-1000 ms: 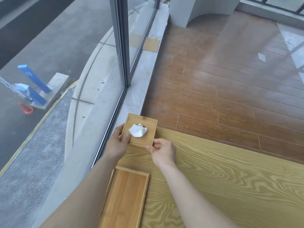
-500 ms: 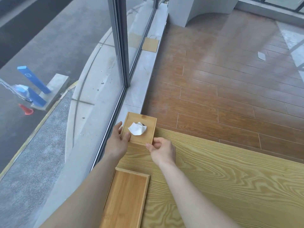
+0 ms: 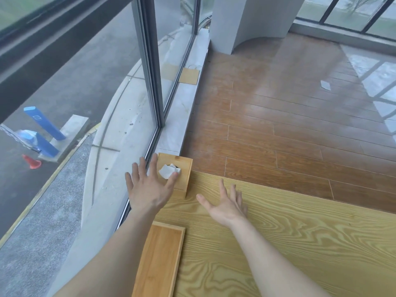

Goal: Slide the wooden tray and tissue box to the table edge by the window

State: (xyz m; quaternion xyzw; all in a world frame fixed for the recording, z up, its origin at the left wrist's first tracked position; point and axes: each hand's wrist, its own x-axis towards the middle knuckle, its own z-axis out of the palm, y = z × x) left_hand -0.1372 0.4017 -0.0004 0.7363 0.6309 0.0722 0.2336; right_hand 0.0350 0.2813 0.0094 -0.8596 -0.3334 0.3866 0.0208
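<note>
Wood everywhere: the box sits at the far corner of the table, right by the window, a white tissue poking from its top. The tray lies nearer along the same window-side edge, apart from the box. The left hand is spread flat with fingers splayed, its thumb tip over the box's top near the tissue, gripping nothing; whether it touches the box I cannot tell. The right hand is also spread wide, palm down over the bare tabletop just right of the box, holding nothing. The two hands are apart
</note>
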